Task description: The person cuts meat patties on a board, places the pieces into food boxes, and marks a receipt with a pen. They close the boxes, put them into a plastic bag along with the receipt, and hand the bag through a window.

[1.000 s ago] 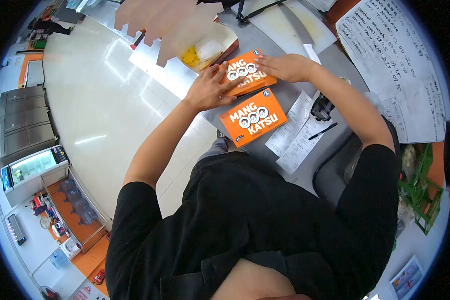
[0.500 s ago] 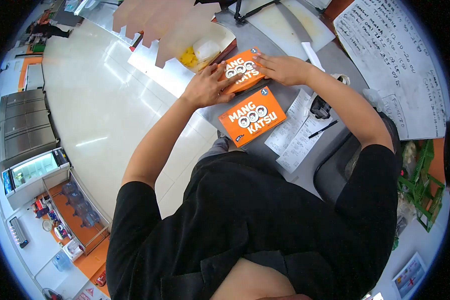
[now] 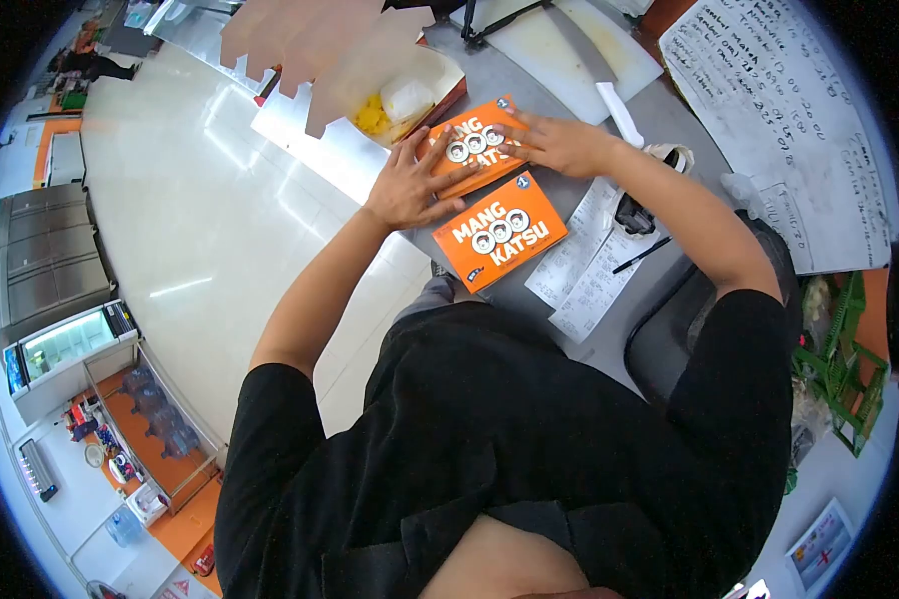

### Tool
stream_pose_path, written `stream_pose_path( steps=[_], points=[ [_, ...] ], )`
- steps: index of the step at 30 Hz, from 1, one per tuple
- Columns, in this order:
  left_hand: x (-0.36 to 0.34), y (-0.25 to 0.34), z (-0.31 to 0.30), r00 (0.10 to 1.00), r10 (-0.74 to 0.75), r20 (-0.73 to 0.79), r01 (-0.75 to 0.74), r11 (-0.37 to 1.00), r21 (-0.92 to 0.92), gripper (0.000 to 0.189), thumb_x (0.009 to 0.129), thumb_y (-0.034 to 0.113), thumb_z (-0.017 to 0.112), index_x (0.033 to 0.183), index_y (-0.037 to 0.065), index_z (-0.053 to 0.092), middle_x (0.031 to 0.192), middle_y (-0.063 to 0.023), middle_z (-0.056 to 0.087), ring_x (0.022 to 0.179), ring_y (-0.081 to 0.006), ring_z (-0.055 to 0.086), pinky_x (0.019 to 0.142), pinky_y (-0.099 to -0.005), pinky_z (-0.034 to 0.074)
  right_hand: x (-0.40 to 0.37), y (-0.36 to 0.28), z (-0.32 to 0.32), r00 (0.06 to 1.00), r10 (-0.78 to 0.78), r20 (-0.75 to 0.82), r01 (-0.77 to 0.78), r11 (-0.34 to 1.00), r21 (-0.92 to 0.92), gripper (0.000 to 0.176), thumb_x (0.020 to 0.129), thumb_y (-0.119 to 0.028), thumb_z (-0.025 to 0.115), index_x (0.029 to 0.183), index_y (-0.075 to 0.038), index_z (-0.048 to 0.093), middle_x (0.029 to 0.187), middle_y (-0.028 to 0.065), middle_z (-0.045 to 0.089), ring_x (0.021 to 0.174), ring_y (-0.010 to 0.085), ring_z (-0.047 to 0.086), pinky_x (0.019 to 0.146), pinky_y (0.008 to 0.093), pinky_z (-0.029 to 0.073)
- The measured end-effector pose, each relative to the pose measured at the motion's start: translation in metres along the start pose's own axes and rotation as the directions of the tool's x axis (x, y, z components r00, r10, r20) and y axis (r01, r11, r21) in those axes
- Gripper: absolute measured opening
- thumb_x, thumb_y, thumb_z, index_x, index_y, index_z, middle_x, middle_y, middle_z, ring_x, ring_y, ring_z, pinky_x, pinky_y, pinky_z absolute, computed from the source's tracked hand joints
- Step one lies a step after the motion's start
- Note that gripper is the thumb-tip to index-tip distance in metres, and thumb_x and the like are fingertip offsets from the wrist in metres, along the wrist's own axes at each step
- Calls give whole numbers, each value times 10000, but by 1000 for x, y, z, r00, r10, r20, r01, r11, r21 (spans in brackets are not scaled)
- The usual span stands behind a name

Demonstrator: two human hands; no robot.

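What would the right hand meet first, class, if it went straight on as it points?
Crossing the far orange box it touches, the right hand would probably meet the left hand first; exact depth is unclear.

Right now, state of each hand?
Left hand: open, fingers spread on top of the farther orange box.
Right hand: open, fingers extended over the same box's top.

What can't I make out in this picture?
All in the head view:
Nearer MANG KATSU box: contents hidden by its closed top.
Farther MANG KATSU box: some lettering covered by the left hand.
Receipts: print too small.
Brown cardboard: partly cut off by the top edge.
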State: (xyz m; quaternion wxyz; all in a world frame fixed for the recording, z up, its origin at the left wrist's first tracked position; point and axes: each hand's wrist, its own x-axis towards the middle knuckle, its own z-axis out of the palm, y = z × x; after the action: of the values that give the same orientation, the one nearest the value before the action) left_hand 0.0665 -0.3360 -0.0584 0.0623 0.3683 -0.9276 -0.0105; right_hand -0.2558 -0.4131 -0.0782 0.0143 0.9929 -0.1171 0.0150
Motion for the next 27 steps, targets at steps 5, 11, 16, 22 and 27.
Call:
stream_pose_path(
  steps=[5, 11, 16, 22, 27],
  points=[
    [14, 3, 14, 980, 81, -183, -107, 985, -133, 439, 809, 325, 730, 1231, 211, 682, 1490, -107, 464, 1358, -451, 400, 1100, -576, 355, 1, -15, -4, 987, 161, -4, -161, 982, -95, 631, 889, -147, 600, 1487, -116, 401, 1572, 126, 331, 1447, 350, 311, 1089, 426, 426],
    [26, 1, 28, 984, 13, -178, -81, 920, -383, 428, 695, 197, 734, 1112, 109, 699, 1411, -102, 556, 1363, -438, 413, 1130, -565, 331, -68, -83, -76, 67, 945, -321, -875, 211, 436, 383, 906, -332, 638, 1117, -15, 676, 1014, 153, 706, 955, 324, 664, 866, 442, 495],
    [40, 17, 37, 964, -46, -261, -39, 950, -309, 542, 735, 196, 692, 1269, 180, 606, 1496, -155, 444, 1338, -461, 397, 1112, -552, 342, -130, -147, -24, -226, 966, -123, -926, -174, 335, 419, 878, -394, 687, 1011, 2, 716, 950, 206, 709, 853, 349, 682, 809, 425, 522],
    [79, 17, 54, 938, 59, -342, -161, 947, -278, 524, 795, 198, 661, 1313, 183, 593, 1453, -201, 478, 1318, -498, 411, 1094, -585, 350, -111, -147, -17, -458, 826, 330, -488, -543, 683, 384, 951, -341, 641, 995, 35, 704, 925, 106, 707, 881, 205, 675, 745, 338, 525],
    [103, 18, 65, 918, 100, -383, -207, 946, -250, 515, 794, 204, 657, 1304, 165, 601, 1431, -214, 495, 1304, -513, 418, 1093, -586, 353, -87, -153, -27, -626, 710, 322, -73, -465, 882, 317, 973, -261, 615, 1090, 33, 642, 1088, 113, 650, 883, 185, 630, 734, 352, 545]
  ],
)
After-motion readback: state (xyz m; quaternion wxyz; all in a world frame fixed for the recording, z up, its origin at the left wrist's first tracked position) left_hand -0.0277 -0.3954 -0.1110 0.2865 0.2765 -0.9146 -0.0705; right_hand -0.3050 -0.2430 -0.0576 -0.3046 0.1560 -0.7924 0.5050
